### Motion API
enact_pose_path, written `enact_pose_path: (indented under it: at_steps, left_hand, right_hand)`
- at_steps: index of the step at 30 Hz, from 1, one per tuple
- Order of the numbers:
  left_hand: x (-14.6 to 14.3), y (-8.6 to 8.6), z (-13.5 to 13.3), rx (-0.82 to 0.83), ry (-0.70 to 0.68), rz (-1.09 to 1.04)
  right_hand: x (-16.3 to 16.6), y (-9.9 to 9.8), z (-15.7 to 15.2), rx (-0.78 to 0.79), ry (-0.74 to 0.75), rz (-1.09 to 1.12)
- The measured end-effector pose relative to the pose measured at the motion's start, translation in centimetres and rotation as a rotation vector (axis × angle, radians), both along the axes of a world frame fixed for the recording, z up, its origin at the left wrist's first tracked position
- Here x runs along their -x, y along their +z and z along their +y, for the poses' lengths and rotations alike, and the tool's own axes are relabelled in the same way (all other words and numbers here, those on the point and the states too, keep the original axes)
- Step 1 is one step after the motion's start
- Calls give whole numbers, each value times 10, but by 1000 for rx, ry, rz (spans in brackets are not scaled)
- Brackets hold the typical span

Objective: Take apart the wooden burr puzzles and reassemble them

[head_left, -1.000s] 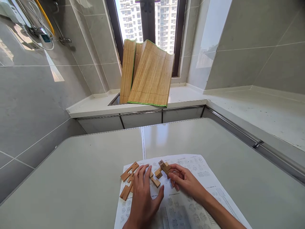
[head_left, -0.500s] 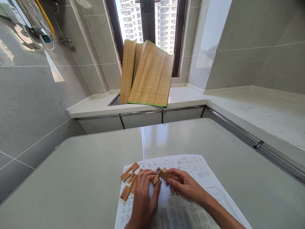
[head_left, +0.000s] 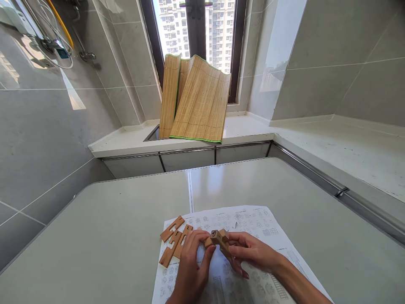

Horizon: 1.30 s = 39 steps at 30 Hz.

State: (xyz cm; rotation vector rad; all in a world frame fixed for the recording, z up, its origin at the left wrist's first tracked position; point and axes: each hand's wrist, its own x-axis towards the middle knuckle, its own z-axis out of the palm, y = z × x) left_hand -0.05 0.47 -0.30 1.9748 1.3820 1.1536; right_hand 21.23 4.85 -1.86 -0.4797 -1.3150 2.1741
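Both hands meet over a printed instruction sheet (head_left: 259, 223) on a grey table (head_left: 110, 228). My right hand (head_left: 253, 252) grips a partly joined cluster of notched wooden puzzle pieces (head_left: 219, 238), lifted a little off the paper. My left hand (head_left: 191, 261) pinches a wooden piece at the cluster's left side, thumb underneath and fingers curled on top. Three loose notched wooden bars (head_left: 173, 241) lie on the sheet's left corner, just left of my left hand.
A folded bamboo mat (head_left: 196, 99) leans against the window on a white ledge (head_left: 247, 128) behind the table. A white counter (head_left: 348, 147) runs along the right. Tiled wall with a faucet and hoses (head_left: 53, 44) stands at the left.
My left hand lifted off the loose bars and came right to pinch a piece against the cluster. Both hands drew the cluster slightly nearer to me. The bar marked 2 is now uncovered.
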Motion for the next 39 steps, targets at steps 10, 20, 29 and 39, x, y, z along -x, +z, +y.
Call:
enact_pose_path:
  at_steps: [10, 20, 29, 39]
  left_hand:
    - [-2, 2, -1, 74, -1, -26]
    - [0, -3, 0, 1, 67, 20]
    - [3, -5, 5, -101, 249, 158]
    - [23, 2, 13, -295, 351, 412]
  right_hand:
    - [9, 3, -3, -31, -117, 11]
    - [8, -8, -3, -9, -167, -24]
    - [5, -2, 0, -145, -499, -199]
    - [11, -7, -4, -558, -724, -776]
